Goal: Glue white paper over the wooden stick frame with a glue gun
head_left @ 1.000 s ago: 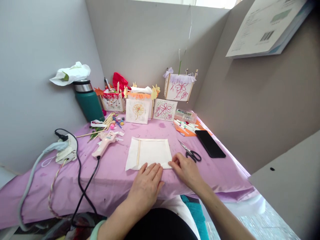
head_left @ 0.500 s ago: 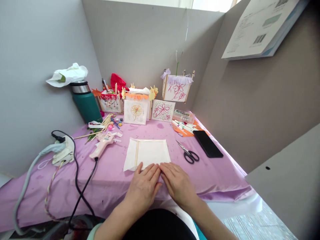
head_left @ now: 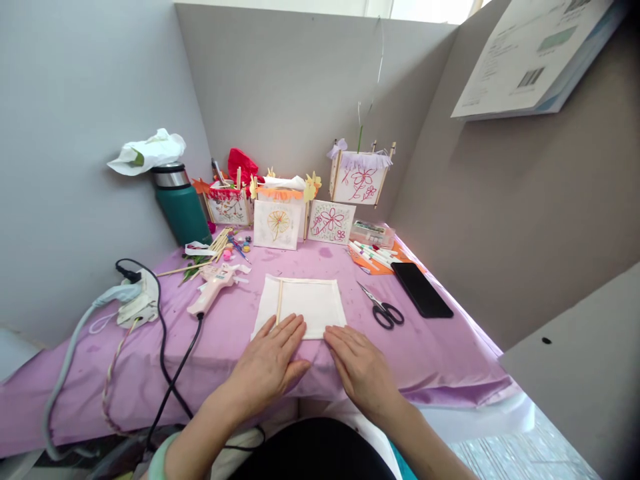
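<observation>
A sheet of white paper or thin cloth (head_left: 310, 307) lies flat before me, with thin wooden sticks along its edges. One stick (head_left: 279, 300) stands out near the left side; the sheet extends past it. My left hand (head_left: 275, 353) rests with straight fingers on the lower left part of the sheet. My right hand (head_left: 360, 360) lies flat at the lower right corner, its fingertips on the edge. Both hands have fingers stretched out, palms down. Black-handled scissors (head_left: 383, 310) lie to the right of the sheet, and a pink glue gun (head_left: 217, 287) to its left.
A black phone (head_left: 421, 290) and several markers (head_left: 373, 255) lie at the right. Decorated paper panels (head_left: 277, 225) and a hanging flower box (head_left: 361, 180) stand behind. A green bottle (head_left: 183, 207) is at back left. Cords cross the table by a power strip (head_left: 143, 300).
My left hand has slid left and slightly up along the sheet's lower edge, away from my right hand. A gap now lies between them. The view has shifted slightly.
</observation>
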Motion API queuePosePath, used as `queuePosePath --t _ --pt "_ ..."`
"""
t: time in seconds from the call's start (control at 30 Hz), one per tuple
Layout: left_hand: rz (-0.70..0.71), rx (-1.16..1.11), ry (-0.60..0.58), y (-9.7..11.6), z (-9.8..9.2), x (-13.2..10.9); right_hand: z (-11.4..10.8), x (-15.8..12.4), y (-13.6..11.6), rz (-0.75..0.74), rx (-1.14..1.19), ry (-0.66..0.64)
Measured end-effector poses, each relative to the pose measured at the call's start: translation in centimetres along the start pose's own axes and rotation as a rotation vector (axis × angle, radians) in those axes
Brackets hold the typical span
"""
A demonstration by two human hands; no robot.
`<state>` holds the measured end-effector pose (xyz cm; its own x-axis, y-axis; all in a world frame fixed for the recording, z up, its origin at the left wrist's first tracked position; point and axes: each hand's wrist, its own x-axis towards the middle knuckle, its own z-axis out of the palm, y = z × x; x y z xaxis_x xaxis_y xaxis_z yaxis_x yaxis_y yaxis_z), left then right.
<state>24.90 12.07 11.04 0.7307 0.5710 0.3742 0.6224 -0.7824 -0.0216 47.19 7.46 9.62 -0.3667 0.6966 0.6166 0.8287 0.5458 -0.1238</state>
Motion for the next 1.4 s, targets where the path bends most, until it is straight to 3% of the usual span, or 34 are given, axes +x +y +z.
queuePosePath --t 0.07,0.17,0.27,0.43,0.5,0.57,0.67,0.73,0.83,0.93,1.13,1.27,1.4 --pt "-0.038 -0.007 0.013 0.0 -0.3 0.3 0.0 0.0 0.1 0.002 0.003 0.005" --pt "-0.094 0.007 0.174 0.7 -0.4 0.9 0.0 0.1 0.0 0.002 0.017 0.017" --pt "-0.038 -0.019 0.277 1.9 0.1 1.5 0.0 0.2 -0.3 0.017 0.032 0.028" --pt "0.004 -0.040 0.169 3.4 1.6 1.6 -1.3 0.5 0.6 0.053 0.165 0.013" --pt "0.010 -0.040 0.147 3.4 1.9 1.5 -2.5 0.6 2.3 0.131 0.174 0.058" --pt "0.011 -0.049 0.147 3.4 1.9 1.4 -3.8 0.7 4.5 0.298 0.024 0.117" --pt "-0.003 -0.067 0.169 3.2 1.5 1.5 -4.9 0.8 7.3 0.501 -0.225 -0.082" --pt "-0.002 -0.082 0.170 3.1 1.3 1.8 -5.1 1.2 8.3 0.534 -0.298 -0.241" --pt "-0.001 -0.118 0.156 2.8 1.0 2.4 -5.0 2.3 8.9 0.530 -0.330 -0.367" --pt "0.015 -0.206 0.174 2.2 0.8 2.8 -5.7 3.3 9.3 0.575 -0.229 -0.411" --pt "0.014 -0.342 0.172 1.6 0.7 2.7 -9.2 0.9 8.5 0.735 0.447 -0.318" --pt "0.000 -0.351 0.153 1.7 0.7 2.6 -10.6 -2.2 6.6 0.658 0.427 -0.354" --pt "-0.008 -0.351 0.157 1.7 0.8 2.5 -10.8 -3.5 5.4 0.551 0.306 -0.442"
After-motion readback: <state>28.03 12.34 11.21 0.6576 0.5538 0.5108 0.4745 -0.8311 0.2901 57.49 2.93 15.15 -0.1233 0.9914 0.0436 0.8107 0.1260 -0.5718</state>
